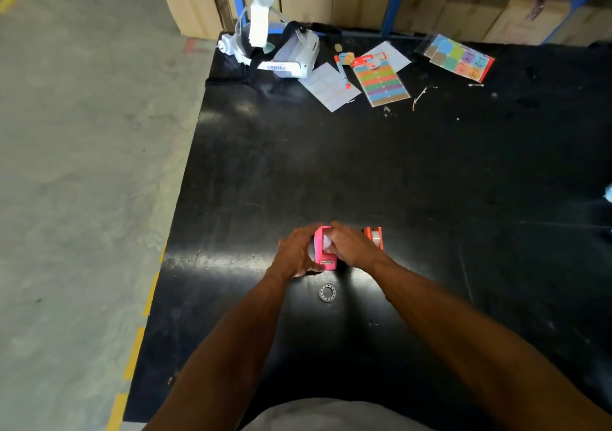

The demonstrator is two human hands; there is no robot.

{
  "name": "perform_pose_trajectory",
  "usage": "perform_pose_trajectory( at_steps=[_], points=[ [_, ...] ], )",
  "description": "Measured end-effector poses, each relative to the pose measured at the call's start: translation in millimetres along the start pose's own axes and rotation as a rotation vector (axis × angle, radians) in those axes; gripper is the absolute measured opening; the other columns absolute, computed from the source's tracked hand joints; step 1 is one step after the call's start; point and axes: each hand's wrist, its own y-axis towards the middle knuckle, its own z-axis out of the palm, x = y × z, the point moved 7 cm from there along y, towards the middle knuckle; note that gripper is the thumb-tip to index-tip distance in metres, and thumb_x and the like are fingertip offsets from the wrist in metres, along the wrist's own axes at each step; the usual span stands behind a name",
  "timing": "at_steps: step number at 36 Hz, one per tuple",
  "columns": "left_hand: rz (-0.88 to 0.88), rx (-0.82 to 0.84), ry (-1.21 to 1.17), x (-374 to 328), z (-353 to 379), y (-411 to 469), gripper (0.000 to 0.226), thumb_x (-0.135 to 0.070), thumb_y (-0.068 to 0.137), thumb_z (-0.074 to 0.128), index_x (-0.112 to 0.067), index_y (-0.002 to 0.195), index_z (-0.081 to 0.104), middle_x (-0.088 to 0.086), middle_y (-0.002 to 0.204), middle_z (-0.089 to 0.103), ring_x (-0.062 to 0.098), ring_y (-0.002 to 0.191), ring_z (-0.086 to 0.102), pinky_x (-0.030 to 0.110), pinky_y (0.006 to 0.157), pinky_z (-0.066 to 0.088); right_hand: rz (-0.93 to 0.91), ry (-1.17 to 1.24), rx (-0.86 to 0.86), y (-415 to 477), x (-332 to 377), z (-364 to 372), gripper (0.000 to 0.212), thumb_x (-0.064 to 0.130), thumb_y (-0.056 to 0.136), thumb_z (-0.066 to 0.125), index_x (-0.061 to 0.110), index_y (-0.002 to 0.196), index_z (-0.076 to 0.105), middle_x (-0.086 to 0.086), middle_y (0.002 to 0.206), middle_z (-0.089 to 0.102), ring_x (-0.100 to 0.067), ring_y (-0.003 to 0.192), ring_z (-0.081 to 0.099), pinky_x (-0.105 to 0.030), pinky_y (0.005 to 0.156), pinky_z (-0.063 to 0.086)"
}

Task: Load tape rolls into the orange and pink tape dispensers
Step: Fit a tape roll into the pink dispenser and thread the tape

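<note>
The pink tape dispenser (325, 255) stands on the black table (430, 182) near its front. My left hand (295, 252) grips its left side. My right hand (351, 244) covers its top right, fingers on a pale tape roll (327, 240) sitting in the dispenser. Just right of my right hand stands the orange tape dispenser (374, 237) with a clear tape roll inside it. A small ring-shaped core (327, 293) lies flat on the table a little nearer to me than the pink dispenser.
At the table's far edge lie a white headset (291, 54), white label sheets (329, 86), a striped sticker sheet (382, 81), a coloured sticker pack (460, 56) and a red marker (342, 73). Cardboard boxes (430, 10) stand behind. The table's left edge drops to concrete floor (82, 165).
</note>
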Motion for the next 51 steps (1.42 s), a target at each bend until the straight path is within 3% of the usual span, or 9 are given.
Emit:
perform_pose_trajectory(
  at_steps=[7, 12, 15, 18, 22, 27, 36, 48, 51],
  points=[
    [-0.032, 0.001, 0.039, -2, 4, 0, 0.104, -0.025, 0.064, 0.092, -0.03, 0.151, 0.035, -0.004, 0.151, 0.049, 0.023, 0.142, 0.044, 0.048, 0.116, 0.033, -0.024, 0.042, -0.009, -9, 5, -6, 0.023, 0.015, 0.095, 0.056, 0.003, 0.112, 0.066, -0.017, 0.119, 0.067, -0.031, 0.105, 0.065, -0.043, 0.095, 0.053],
    [-0.008, 0.094, 0.039, -4, 11, -3, 0.122, -0.014, 0.071, 0.088, -0.015, 0.16, 0.005, 0.007, 0.166, 0.018, 0.027, 0.154, 0.021, 0.049, 0.124, 0.024, -0.016, 0.052, -0.021, -20, 6, -13, 0.019, 0.013, 0.092, 0.055, 0.0, 0.1, 0.066, -0.018, 0.11, 0.067, -0.035, 0.099, 0.066, -0.047, 0.089, 0.054],
    [-0.031, 0.001, 0.031, -3, -1, -10, 0.095, 0.009, 0.082, 0.064, -0.009, 0.159, 0.011, 0.015, 0.161, 0.018, 0.033, 0.149, 0.025, 0.049, 0.121, 0.03, -0.025, 0.037, -0.022, -29, 8, -19, 0.022, 0.013, 0.09, 0.059, 0.0, 0.106, 0.067, -0.019, 0.116, 0.064, -0.036, 0.107, 0.062, -0.044, 0.093, 0.05],
    [-0.066, -0.124, -0.199, -2, -12, -19, 0.055, 0.019, 0.09, 0.045, 0.006, 0.142, 0.042, 0.023, 0.134, 0.048, 0.028, 0.111, 0.054, 0.029, 0.092, 0.051, -0.036, 0.02, -0.034, -39, 11, -23, 0.024, 0.014, 0.089, 0.061, -0.001, 0.108, 0.066, -0.02, 0.118, 0.064, -0.036, 0.11, 0.06, -0.041, 0.093, 0.049],
    [-0.111, -0.007, -0.517, -11, -2, -39, 0.027, 0.003, 0.101, 0.047, 0.011, 0.123, 0.061, 0.017, 0.105, 0.065, 0.021, 0.086, 0.065, 0.011, 0.058, 0.054, -0.064, 0.015, -0.051, -56, 20, -25, 0.019, 0.01, 0.09, 0.06, -0.003, 0.102, 0.068, -0.023, 0.111, 0.067, -0.038, 0.105, 0.063, -0.043, 0.089, 0.05],
    [-0.12, -0.068, -0.729, -12, 9, -60, 0.023, 0.003, 0.097, 0.057, 0.011, 0.116, 0.068, 0.018, 0.101, 0.07, 0.002, 0.066, 0.073, 0.012, 0.066, 0.058, -0.058, 0.037, -0.085, -81, 32, -22, 0.021, 0.008, 0.092, 0.054, -0.003, 0.104, 0.067, -0.024, 0.114, 0.066, -0.039, 0.107, 0.062, -0.044, 0.091, 0.05],
    [-0.225, -0.253, -0.742, -7, 32, -91, 0.021, -0.006, 0.087, 0.074, 0.007, 0.103, 0.076, 0.029, 0.1, 0.075, 0.024, 0.085, 0.067, 0.052, 0.094, 0.058, -0.02, 0.12, -0.111, -115, 43, -2, 0.022, 0.018, 0.093, 0.055, 0.0, 0.089, 0.067, -0.025, 0.103, 0.065, -0.04, 0.095, 0.064, -0.043, 0.079, 0.05],
    [-0.197, -0.279, -0.757, -23, 24, -106, 0.031, 0.003, 0.084, 0.074, 0.014, 0.112, 0.067, 0.027, 0.097, 0.073, 0.027, 0.086, 0.067, 0.049, 0.093, 0.059, 0.059, 0.175, -0.275, -133, 44, -12, 0.014, 0.012, 0.082, 0.064, 0.0, 0.082, 0.071, -0.021, 0.09, 0.073, -0.036, 0.084, 0.068, -0.04, 0.071, 0.053],
    [-0.164, -0.308, -0.656, -26, 23, -108, 0.028, -0.005, 0.086, 0.076, 0.005, 0.111, 0.073, 0.022, 0.1, 0.076, 0.021, 0.085, 0.068, 0.032, 0.082, 0.062, 0.074, 0.196, -0.29, -133, 43, -10, 0.013, 0.01, 0.082, 0.062, 0.0, 0.083, 0.07, -0.019, 0.09, 0.073, -0.034, 0.083, 0.068, -0.041, 0.072, 0.055]
  ],
)
